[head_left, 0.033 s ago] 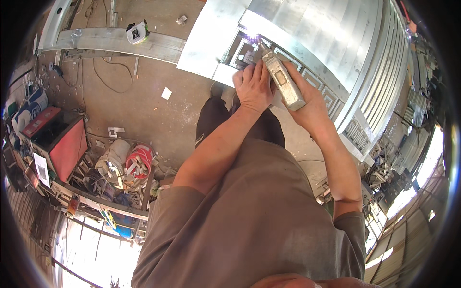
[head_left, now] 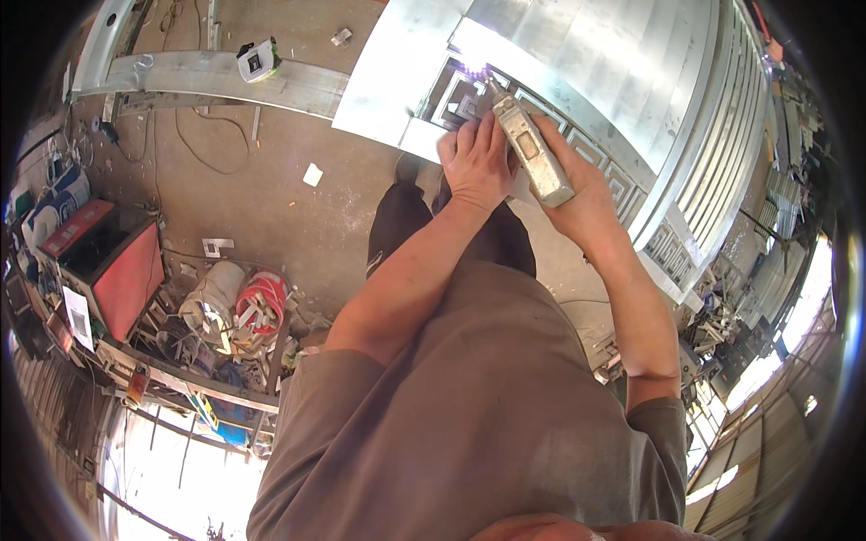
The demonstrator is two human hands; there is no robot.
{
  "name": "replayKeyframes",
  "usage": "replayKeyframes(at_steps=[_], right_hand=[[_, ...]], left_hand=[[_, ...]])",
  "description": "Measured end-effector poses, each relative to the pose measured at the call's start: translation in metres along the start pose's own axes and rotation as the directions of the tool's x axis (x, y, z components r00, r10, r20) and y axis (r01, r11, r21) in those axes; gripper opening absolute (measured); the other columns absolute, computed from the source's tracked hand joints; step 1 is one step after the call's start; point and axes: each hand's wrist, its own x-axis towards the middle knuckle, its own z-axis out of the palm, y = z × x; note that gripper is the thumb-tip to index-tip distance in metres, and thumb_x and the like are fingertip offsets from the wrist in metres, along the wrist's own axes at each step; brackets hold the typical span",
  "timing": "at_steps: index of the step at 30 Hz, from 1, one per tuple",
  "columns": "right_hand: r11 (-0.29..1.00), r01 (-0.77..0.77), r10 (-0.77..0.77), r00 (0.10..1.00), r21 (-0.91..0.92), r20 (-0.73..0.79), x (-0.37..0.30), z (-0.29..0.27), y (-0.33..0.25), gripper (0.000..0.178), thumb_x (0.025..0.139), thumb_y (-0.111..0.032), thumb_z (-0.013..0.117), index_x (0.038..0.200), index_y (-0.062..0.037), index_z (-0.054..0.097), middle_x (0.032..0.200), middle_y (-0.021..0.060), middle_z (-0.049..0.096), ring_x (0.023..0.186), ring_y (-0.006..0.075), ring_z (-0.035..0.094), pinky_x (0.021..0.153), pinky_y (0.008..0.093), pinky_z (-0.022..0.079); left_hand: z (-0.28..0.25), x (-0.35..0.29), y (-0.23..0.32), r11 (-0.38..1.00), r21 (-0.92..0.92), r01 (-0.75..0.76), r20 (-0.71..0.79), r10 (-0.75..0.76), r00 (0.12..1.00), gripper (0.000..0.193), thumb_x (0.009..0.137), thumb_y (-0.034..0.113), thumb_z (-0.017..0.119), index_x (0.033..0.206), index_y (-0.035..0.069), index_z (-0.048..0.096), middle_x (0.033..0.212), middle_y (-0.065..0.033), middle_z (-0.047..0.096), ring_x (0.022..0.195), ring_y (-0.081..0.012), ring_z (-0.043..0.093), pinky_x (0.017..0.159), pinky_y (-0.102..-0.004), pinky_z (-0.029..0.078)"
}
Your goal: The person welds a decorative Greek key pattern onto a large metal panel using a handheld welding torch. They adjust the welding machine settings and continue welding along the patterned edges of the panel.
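Note:
In my right hand (head_left: 575, 180) is a boxy, scuffed, pale hand-held welding gun (head_left: 532, 149), its fingers wrapped round the body. The narrow nozzle points up and left at a bright violet-white glow on a metal lattice strip (head_left: 591, 149) with a square spiral pattern. My left hand (head_left: 483, 167) is beside the gun's front end, with its fingers curled down at the lattice; whatever they grip is hidden. The strip is set into a large silver metal panel (head_left: 595, 50).
A metal beam (head_left: 198, 77) runs left from the panel, with a white and green tape measure (head_left: 259, 60) on it. At lower left are a red-sided box (head_left: 129, 279), a pale bucket (head_left: 212, 293) and a red bucket (head_left: 262, 302) of offcuts. A cable (head_left: 244, 162) lies on the floor.

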Motion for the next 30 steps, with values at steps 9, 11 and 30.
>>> replayKeyframes(at_steps=[9, 11, 30], right_hand=[[0.999, -0.037, 0.037, 0.998, -0.005, 0.046, -0.0001, -0.0033, -0.002, 0.085, 0.086, -0.016, 0.078, 0.162, -0.0239, 0.04, 0.123, 0.0224, 0.072, 0.112, 0.0436, 0.07, 0.095, 0.0498, 0.058], [0.999, -0.034, 0.035, 0.998, -0.013, 0.053, -0.0001, -0.0037, -0.0023, 0.085, 0.087, -0.015, 0.077, 0.162, -0.0242, 0.039, 0.124, 0.0223, 0.072, 0.112, 0.0437, 0.07, 0.095, 0.0501, 0.058], [0.999, -0.033, 0.033, 0.999, -0.015, 0.03, -0.0028, -0.0035, 0.0023, 0.086, 0.086, -0.017, 0.08, 0.161, -0.0241, 0.04, 0.123, 0.023, 0.072, 0.109, 0.0445, 0.071, 0.092, 0.051, 0.058]], left_hand=[[0.0039, -0.0009, -0.0023, 1.0, 0.022, -0.022, 0.004, 0.022, 1.0, 0.068, 0.072, 0.029, 0.083, 0.134, 0.009, 0.063, 0.135, -0.0028, 0.064, 0.117, -0.0244, 0.057, 0.1, -0.0483, 0.038], [0.0047, -0.0007, -0.0025, 0.999, 0.024, -0.028, -0.007, 0.029, 1.0, 0.069, 0.07, 0.029, 0.083, 0.133, 0.009, 0.064, 0.134, -0.0026, 0.065, 0.117, -0.0246, 0.057, 0.099, -0.0483, 0.038], [0.0017, -0.001, -0.0011, 1.0, 0.011, -0.021, 0.015, 0.021, 1.0, 0.075, 0.067, 0.028, 0.088, 0.136, 0.013, 0.063, 0.136, 0.0007, 0.066, 0.117, -0.0246, 0.058, 0.1, -0.0482, 0.039]])
